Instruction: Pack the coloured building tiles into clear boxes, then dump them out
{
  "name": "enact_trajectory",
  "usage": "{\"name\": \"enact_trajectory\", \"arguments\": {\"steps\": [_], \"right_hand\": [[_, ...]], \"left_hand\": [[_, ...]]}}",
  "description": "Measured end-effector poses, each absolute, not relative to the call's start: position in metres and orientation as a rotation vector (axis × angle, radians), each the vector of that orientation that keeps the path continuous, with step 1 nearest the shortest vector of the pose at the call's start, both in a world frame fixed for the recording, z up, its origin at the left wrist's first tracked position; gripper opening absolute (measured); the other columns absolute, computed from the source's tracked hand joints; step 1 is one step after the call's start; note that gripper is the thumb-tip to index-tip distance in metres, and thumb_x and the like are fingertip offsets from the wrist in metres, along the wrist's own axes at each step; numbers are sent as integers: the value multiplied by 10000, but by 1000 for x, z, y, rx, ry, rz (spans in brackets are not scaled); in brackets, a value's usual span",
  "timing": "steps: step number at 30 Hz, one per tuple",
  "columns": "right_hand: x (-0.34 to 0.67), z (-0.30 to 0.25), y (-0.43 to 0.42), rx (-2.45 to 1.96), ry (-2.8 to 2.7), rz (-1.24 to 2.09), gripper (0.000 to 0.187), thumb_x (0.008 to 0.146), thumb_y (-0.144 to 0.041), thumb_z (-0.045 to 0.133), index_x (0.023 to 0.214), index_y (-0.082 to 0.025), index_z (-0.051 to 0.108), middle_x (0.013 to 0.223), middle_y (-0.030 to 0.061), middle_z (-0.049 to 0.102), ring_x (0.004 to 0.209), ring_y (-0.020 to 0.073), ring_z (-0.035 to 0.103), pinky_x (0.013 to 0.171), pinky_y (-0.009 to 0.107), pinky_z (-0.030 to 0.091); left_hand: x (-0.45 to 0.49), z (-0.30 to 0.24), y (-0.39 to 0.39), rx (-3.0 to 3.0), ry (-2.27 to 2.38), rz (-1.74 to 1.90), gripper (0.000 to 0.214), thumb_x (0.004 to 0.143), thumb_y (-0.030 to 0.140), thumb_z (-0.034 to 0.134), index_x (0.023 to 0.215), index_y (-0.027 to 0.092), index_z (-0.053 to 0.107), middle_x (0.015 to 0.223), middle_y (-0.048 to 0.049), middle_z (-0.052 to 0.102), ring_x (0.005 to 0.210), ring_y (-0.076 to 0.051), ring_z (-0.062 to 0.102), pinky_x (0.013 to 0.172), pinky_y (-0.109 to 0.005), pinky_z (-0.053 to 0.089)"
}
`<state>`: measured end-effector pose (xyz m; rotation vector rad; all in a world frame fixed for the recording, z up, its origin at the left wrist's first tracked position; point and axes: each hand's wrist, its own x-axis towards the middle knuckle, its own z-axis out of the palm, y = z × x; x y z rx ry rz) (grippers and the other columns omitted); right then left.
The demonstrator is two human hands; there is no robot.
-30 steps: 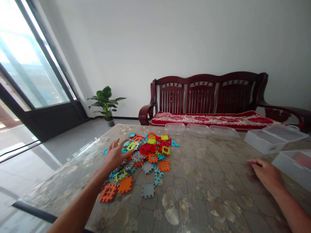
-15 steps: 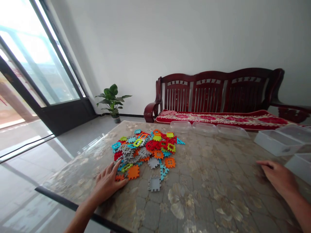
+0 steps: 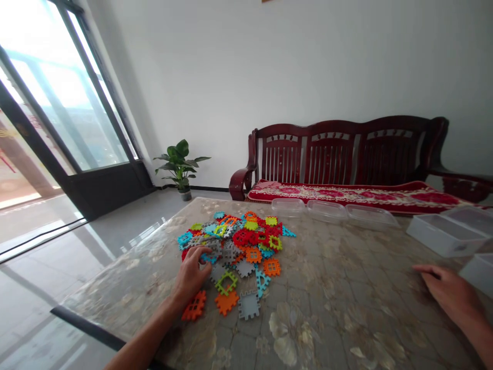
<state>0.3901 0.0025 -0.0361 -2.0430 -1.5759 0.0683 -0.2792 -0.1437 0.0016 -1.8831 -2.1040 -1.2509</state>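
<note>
My left hand [image 3: 194, 270] reaches into the near left side of a pile of interlocking plastic tiles [image 3: 231, 252]. Its fingers are curved, with a gap between thumb and forefinger where a blue tile [image 3: 209, 258] shows; no firm hold is visible. Close by that hand lie an orange window tile [image 3: 194, 306], a solid orange tile [image 3: 226, 302] and a green frame tile [image 3: 226, 282]. A grey square tile [image 3: 249, 304] rests at the pile's front. On the table's right side my right hand [image 3: 450, 293] lies with its forefinger stretched out, holding nothing.
Clear plastic boxes [image 3: 447, 236] stand at the table's right, with another box [image 3: 479, 272] nearer my right hand. Several clear lids [image 3: 327, 209] lie along the far edge of the patterned table [image 3: 339, 288]. Behind are a wooden bench [image 3: 327, 154] and a potted plant [image 3: 180, 167].
My left hand has moved up and right over the pile, its fingers now curled. The green frame tile and orange tiles have shifted toward me and spread apart. My right hand stays nearly still.
</note>
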Motion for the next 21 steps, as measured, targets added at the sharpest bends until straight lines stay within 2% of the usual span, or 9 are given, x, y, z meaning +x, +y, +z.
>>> {"name": "enact_trajectory", "arguments": {"steps": [2, 4, 7, 10, 12, 14, 17, 19, 21], "right_hand": [[389, -34, 2, -2046, -1550, 171, 382, 705, -400, 423, 854, -278, 753, 790, 89, 730, 709, 307, 664, 612, 386, 466], [387, -32, 0, -2060, -1521, 225, 402, 696, -408, 420, 873, -265, 752, 803, 97, 725, 734, 319, 660, 633, 396, 464], [384, -29, -2, -2063, -1502, 211, 423, 681, -416, 412, 883, -255, 747, 822, 95, 718, 757, 322, 654, 654, 396, 463], [383, -28, -3, -2053, -1485, 215, 417, 666, -421, 411, 864, -258, 741, 822, 81, 716, 757, 320, 652, 669, 395, 466], [382, -27, -3, -2047, -1478, 224, 414, 659, -425, 415, 856, -260, 739, 817, 76, 717, 756, 321, 652, 679, 397, 467], [381, -26, -4, -2042, -1471, 238, 411, 651, -428, 422, 852, -262, 739, 807, 78, 717, 758, 327, 651, 682, 403, 467], [380, -24, -5, -2023, -1448, 267, 380, 643, -423, 436, 821, -273, 736, 801, 88, 717, 765, 338, 652, 673, 416, 468], [379, -23, -5, -1995, -1437, 273, 347, 640, -414, 440, 789, -286, 727, 815, 87, 721, 775, 341, 655, 678, 421, 470], [378, -23, -6, -1974, -1431, 254, 316, 640, -405, 444, 763, -299, 715, 808, 78, 720, 778, 343, 656, 685, 425, 471]], "left_hand": [[-275, 5, -123, -1869, -2045, -1365, 271, 683, 226, 548, 927, 206, 665, 1060, -61, 631, 656, -144, 587, 697, -325, 544], [-272, 11, -101, -1900, -2009, -1441, 275, 701, 254, 555, 938, 201, 683, 1086, -81, 635, 791, -187, 637, 748, -345, 554], [-272, 21, -74, -1973, -1993, -1471, 321, 759, 384, 575, 998, 212, 703, 1215, -92, 613, 956, -219, 664, 784, -338, 571], [-283, 30, -64, -1935, -2026, -1488, 428, 830, 495, 507, 1087, 204, 686, 1304, -108, 570, 1060, -240, 651, 870, -367, 561], [-295, 32, -67, -1837, -2089, -1452, 467, 836, 530, 503, 1130, 211, 675, 1335, -121, 552, 1176, -289, 591, 987, -443, 494], [-310, 30, -75, -1704, -2212, -1333, 516, 795, 570, 565, 1164, 225, 668, 1361, -143, 539, 1293, -373, 479, 1078, -566, 365], [-330, 22, -83, -1427, -2557, -963, 683, 731, 689, 592, 1272, 272, 609, 1440, -168, 477, 1371, -475, 339, 1057, -698, 264], [-341, 17, -83, -1308, -2676, -891, 696, 734, 722, 557, 1258, 268, 619, 1427, -186, 492, 1367, -507, 326, 1018, -732, 264], [-348, 13, -80, -1278, -2702, -916, 620, 772, 698, 515, 1192, 265, 658, 1350, -177, 569, 1338, -486, 385, 1007, -706, 297]]}}
